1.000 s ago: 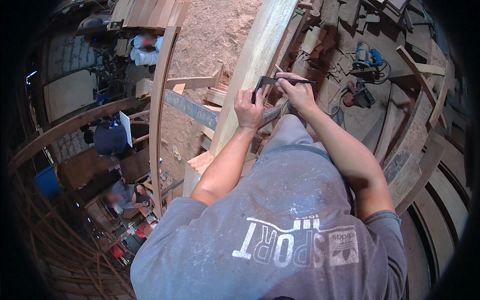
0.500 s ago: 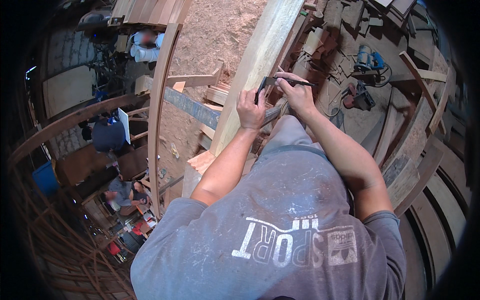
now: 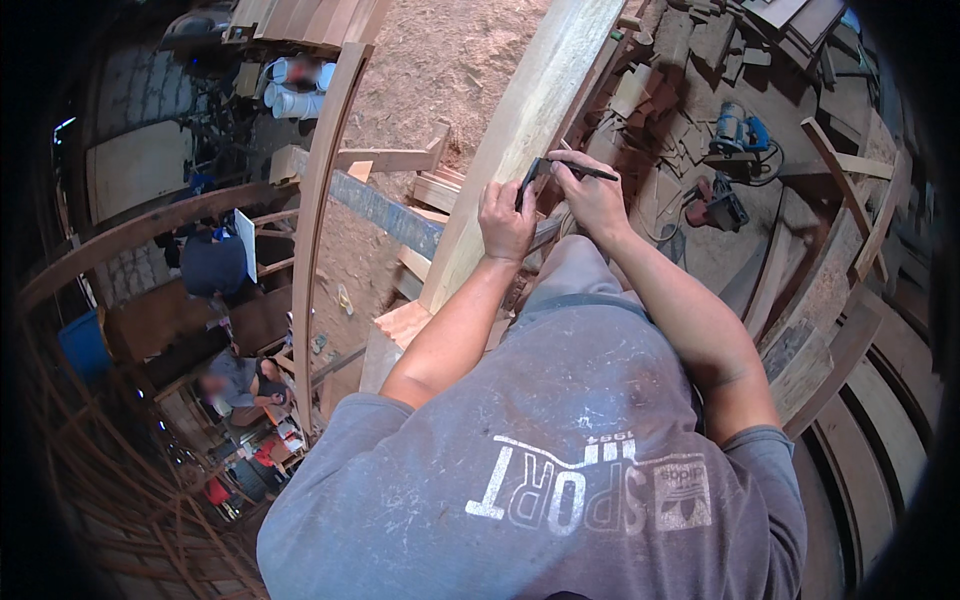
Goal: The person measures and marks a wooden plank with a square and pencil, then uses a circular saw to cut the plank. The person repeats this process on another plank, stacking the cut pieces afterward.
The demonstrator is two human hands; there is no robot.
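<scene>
Both our left hand [image 3: 507,218] and right hand [image 3: 594,198] grip the black angled tool [image 3: 604,174] by the pale plank [image 3: 540,95], upper centre of frame; uneven pressure, we judge, could skew it.

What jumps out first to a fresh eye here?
The worn grey T-shirt fills the lower middle of the view. Just above centre, the left hand and right hand hold a black L-shaped tool at the edge of a long pale plank. At upper right, a blue power tool and a red-and-black one sit among wood scraps.
</scene>
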